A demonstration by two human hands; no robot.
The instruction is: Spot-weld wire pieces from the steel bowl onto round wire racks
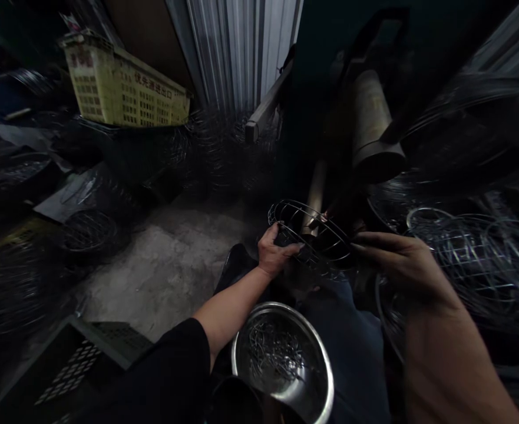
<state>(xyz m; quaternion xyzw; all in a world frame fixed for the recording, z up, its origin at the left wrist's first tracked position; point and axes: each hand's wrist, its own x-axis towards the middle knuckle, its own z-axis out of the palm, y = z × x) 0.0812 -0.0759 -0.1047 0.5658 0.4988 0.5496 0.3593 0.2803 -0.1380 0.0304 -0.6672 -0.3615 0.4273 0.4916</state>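
My left hand grips the left side of a round wire basket, thumb and fingers closed on its wires. The basket is tilted around the lower metal rod of a machine, below a thick metal cylinder. At the basket's right edge, my right hand has its fingers pinched together. Whether they hold the rim or a small piece is too dark to tell. Below my hands, a shiny metal bowl contains many small bent wire pieces.
Wire baskets are heaped at the right, close to my right forearm. A yellow plastic crate stands at the back left. A dark green crate is at the lower left, beside the concrete floor. More wirework lies along the left.
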